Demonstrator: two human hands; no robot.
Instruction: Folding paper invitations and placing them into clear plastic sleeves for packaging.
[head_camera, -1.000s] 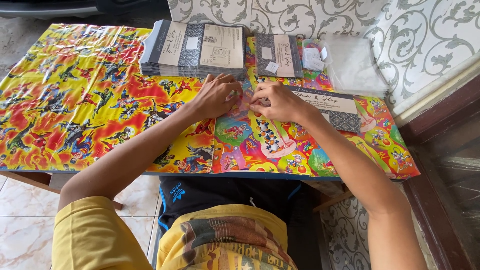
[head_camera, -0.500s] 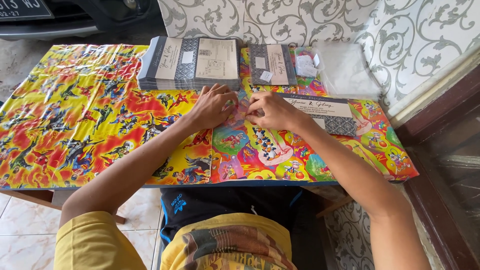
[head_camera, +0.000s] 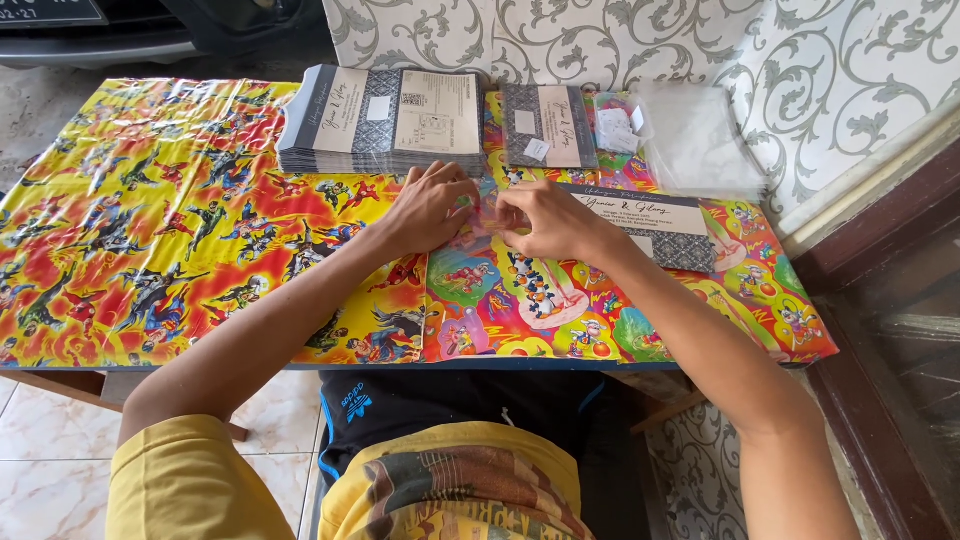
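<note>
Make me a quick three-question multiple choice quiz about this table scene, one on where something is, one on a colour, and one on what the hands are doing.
1. Where does the big stack of grey cards lie?
A. at the far edge of the table, left of the smaller stack
B. on the floor
C. on the person's lap

2. What colour are the person's sleeves?
A. white
B. yellow
C. blue

3. How are the hands placed?
A. both raised in the air
B. one under the table
C. close together on the tablecloth, fingertips meeting beside a long card

Answers: 1 A, the stack sits by the wall, left of the smaller stack. 2 B, the sleeve at the bottom left is yellow. 3 C, the left hand and right hand meet on the tablecloth next to the long card.
</note>
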